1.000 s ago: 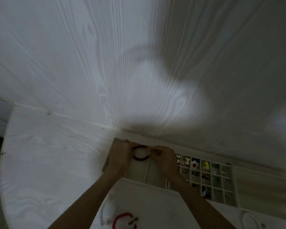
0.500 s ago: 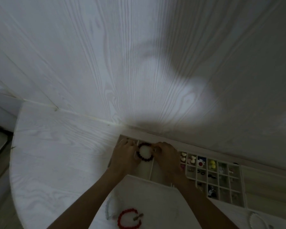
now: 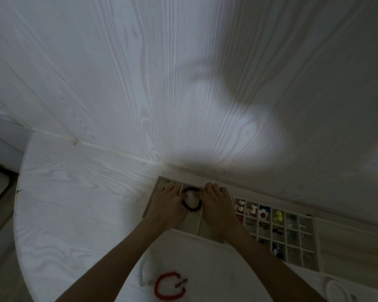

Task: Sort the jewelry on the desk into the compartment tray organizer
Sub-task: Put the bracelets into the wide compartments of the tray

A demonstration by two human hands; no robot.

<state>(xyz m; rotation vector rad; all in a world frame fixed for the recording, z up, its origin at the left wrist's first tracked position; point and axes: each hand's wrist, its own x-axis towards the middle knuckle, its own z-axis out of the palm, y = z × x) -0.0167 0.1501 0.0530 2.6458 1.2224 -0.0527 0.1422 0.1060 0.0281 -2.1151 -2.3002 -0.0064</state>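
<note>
A dark beaded bracelet (image 3: 192,209) lies round a small white cushion in a long left compartment of the compartment tray (image 3: 317,238), which stands against the wall. My left hand (image 3: 168,203) lies flat on the bracelet's left side and my right hand (image 3: 218,207) on its right side. Both hands have their fingers stretched toward the wall, and their inner edges touch the beads. The tray's small right compartments hold several colourful pieces. A red beaded bracelet (image 3: 160,286) lies on the desk near me, between my forearms.
A pale beaded bracelet (image 3: 141,271) lies just left of the red one on a white sheet (image 3: 205,262). Another pale bracelet (image 3: 336,289) sits at the lower right. The white desk (image 3: 74,203) curves away on the left, and the wall stands behind the tray.
The dark bracelet has gone down from between my fingertips into the tray compartment. My fingers have straightened and now lie flat on either side of it.
</note>
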